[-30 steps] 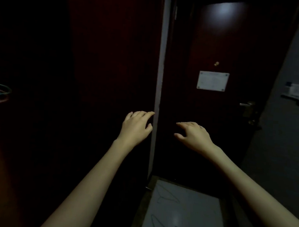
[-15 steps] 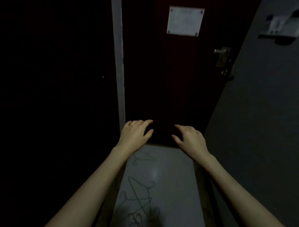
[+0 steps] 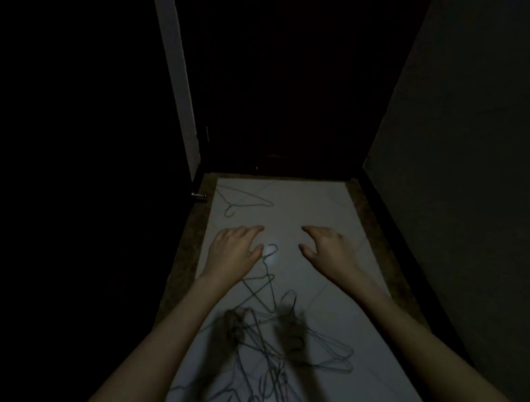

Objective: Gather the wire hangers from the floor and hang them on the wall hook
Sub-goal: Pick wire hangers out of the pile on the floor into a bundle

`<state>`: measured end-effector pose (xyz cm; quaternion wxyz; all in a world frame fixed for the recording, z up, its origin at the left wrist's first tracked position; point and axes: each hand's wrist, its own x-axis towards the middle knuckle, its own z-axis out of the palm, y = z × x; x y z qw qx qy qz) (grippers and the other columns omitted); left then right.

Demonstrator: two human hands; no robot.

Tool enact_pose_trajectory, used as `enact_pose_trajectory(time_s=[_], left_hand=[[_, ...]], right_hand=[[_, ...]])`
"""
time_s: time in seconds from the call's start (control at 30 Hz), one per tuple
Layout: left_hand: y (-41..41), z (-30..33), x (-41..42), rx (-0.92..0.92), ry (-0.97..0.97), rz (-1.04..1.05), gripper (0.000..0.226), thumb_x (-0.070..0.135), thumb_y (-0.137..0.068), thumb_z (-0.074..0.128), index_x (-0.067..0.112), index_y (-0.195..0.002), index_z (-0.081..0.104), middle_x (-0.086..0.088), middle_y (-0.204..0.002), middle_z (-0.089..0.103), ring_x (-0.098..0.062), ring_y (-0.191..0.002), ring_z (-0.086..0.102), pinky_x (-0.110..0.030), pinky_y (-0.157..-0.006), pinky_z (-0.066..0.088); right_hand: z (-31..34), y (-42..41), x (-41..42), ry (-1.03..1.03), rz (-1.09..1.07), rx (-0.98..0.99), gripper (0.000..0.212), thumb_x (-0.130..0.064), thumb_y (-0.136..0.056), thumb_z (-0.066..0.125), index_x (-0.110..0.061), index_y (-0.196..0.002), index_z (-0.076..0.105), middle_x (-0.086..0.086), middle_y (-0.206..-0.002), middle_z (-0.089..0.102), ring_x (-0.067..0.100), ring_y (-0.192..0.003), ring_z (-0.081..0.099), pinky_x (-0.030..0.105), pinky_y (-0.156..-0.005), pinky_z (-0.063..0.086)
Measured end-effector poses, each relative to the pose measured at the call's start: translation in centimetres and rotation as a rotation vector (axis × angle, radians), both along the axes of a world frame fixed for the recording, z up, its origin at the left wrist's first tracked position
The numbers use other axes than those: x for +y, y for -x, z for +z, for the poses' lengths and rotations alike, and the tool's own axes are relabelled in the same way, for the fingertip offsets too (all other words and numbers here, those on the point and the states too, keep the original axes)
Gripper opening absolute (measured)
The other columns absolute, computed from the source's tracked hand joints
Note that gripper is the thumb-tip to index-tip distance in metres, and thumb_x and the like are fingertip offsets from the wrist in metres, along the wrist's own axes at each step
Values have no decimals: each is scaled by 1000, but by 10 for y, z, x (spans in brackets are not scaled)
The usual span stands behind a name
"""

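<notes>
At the far left the wall [image 3: 76, 192] is almost black and shows no detail; a pale door frame [image 3: 177, 84] runs down its edge to a small metal door stop [image 3: 199, 196] at floor level. The left hand [image 3: 234, 254] reaches forward over the floor [image 3: 312, 203], palm down, its fingers loosely bent and spread, holding nothing; whether the fingertips meet the tiles cannot be told. Beyond it, near the door [image 3: 281, 80], a single hanger [image 3: 242, 200] lies flat by itself, thin grey wire bent into a triangle with a hooked end. Just right of the left thumb sits the hook of another hanger [image 3: 266, 289], which trails back between the forearms into a tangled pile of hangers [image 3: 281, 353] close to the bottom edge, where it is cut off. Two dim blurred shapes lie over the pile and are too dark to make out. The floor is smooth, pale and glossy, with a bright gleam between the hands and a mottled brown border [image 3: 191, 258]. The right hand [image 3: 331, 249] mirrors the left, palm down, fingers curved and apart, gripping nothing. Further right a dark skirting strip [image 3: 407, 258] meets a plain grey wall [image 3: 471, 179].
</notes>
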<state>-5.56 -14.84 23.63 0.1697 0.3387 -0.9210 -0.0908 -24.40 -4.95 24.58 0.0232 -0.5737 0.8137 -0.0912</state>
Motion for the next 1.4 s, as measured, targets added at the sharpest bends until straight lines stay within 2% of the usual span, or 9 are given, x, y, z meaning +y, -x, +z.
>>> enact_pose_trajectory(time_s=[0.1, 0.33, 0.6, 0.77, 0.87, 1.0, 1.17, 1.3, 1.4], left_hand=[[2, -88, -6, 23, -11, -4, 62, 50, -85, 28, 15, -126, 58, -8, -105, 69, -26, -93, 63, -33, -84, 45], [0, -234, -1, -2, -148, 9, 45, 36, -96, 46, 24, -139, 42, -1, -127, 58, -18, -114, 53, -26, -91, 37], [24, -312, 11, 67, -298, 37, 47, 34, -96, 46, 24, -141, 39, -1, -131, 54, -18, -114, 52, -27, -93, 39], [37, -351, 17, 106, -446, 77, 45, 33, -96, 48, 24, -139, 41, 1, -130, 53, -16, -111, 52, -25, -86, 42], [33, -372, 22, 110, -546, 116, 43, 29, -95, 49, 24, -137, 43, -1, -126, 55, -15, -112, 52, -23, -84, 41], [20, -393, 24, 119, -653, 190, 42, 24, -97, 48, 23, -138, 43, -3, -127, 55, -16, -110, 54, -20, -79, 37], [18, -394, 22, 298, -799, 219, 44, 11, -95, 49, 18, -138, 42, -4, -118, 51, -16, -109, 50, -15, -81, 34], [29, -386, 29, 474, -984, 246, 47, 5, -94, 51, 15, -138, 41, -7, -117, 49, -14, -102, 48, -13, -69, 41], [38, -382, 37, 572, -1125, 252, 49, 5, -93, 52, 21, -138, 40, -10, -119, 49, -19, -98, 50, -19, -68, 42]], right_hand=[[-92, 1, -5, -11, -5, -8, 51, -41, -95, 43, -21, -142, 35, -2, -145, 42, 17, -132, 37, 31, -101, 31], [-257, 6, 4, -87, 1, -81, 52, -39, -96, 44, -21, -143, 34, -1, -145, 42, 18, -132, 38, 31, -102, 31], [-358, 31, 22, -202, -94, -292, 52, -32, -95, 50, -20, -143, 34, 4, -144, 42, 21, -130, 41, 29, -100, 34], [-399, 38, 16, -177, -176, -461, 53, -21, -92, 56, -10, -140, 36, 14, -132, 52, 26, -118, 52, 28, -94, 46], [-411, 39, 11, -146, -247, -552, 37, -6, -94, 51, -1, -130, 47, 16, -120, 58, 13, -93, 54, -3, -61, 39], [-419, 39, 4, 24, -335, -678, 19, -8, -92, 54, 0, -105, 65, 9, -100, 67, 13, -82, 59, 2, -56, 38], [-410, 36, 9, 157, -384, -876, 10, -9, -91, 57, -7, -83, 64, 1, -76, 61, 19, -72, 57, 21, -59, 47], [-396, 28, 16, 206, -426, -950, 13, -8, -92, 55, -5, -82, 61, 6, -76, 57, 17, -62, 53, 17, -46, 48], [-382, 25, 20, 258, -413, -906, 13, -7, -93, 51, -3, -85, 61, 10, -80, 58, 16, -60, 54, 24, -51, 49]])
